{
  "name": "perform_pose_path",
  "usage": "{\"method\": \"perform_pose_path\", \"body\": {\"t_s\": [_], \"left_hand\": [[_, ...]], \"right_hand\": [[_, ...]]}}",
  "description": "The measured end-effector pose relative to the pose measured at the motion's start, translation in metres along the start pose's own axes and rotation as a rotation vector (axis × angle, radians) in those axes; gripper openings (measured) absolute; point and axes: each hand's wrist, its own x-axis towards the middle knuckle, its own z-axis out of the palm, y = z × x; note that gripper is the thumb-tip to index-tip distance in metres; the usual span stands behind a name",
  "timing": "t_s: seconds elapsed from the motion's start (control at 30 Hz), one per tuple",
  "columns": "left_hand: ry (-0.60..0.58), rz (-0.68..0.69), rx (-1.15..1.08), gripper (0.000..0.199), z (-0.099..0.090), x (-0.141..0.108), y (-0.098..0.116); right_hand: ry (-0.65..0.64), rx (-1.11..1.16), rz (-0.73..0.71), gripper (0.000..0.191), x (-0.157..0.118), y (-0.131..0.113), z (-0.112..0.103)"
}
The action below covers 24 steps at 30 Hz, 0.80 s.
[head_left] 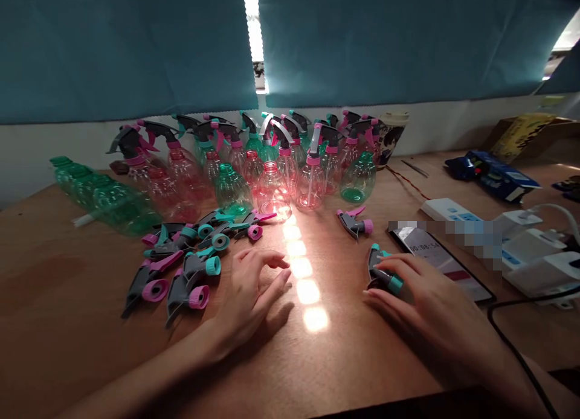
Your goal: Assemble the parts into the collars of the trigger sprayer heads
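My left hand (249, 286) hovers over the middle of the table. Its thumb and fingers are curved and apart, with nothing between them. Just left of it lies a pile of loose spray trigger heads (190, 271), grey with pink or teal collars. My right hand (419, 292) has its thumb and fingers around a grey and teal spray trigger head (378, 268) low at the table. Behind that hand, a grey and pink trigger head (356, 223) lies alone. Pink and green clear bottles stand further back, among them an open pink bottle (273, 189) and an open green bottle (232, 192).
Several bottles with trigger heads fitted (310, 177) stand along the wall. A phone (441, 259) showing a timer lies beside my right hand. To the right are a power strip (448, 211) with plugs, a black cable (502, 331), a blue packet (498, 177) and a paper cup (392, 138).
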Motion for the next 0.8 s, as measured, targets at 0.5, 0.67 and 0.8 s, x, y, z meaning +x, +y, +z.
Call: {"method": "perform_pose_path", "body": {"t_s": [0.5,0.67,0.8], "left_hand": [[-0.251,0.037,0.474,0.029,-0.052,0.061,-0.052],[-0.321,0.102,0.505,0.039,-0.046,0.075,-0.06],[-0.359,0.133,0.476,0.022,-0.037,0.08,-0.056]], "right_hand": [[-0.045,-0.189,-0.177,0.045,0.014,0.002,0.025],[-0.07,-0.325,-0.133,0.041,0.038,-0.005,0.03],[-0.124,-0.32,-0.115,0.038,0.05,-0.008,0.023]]}}
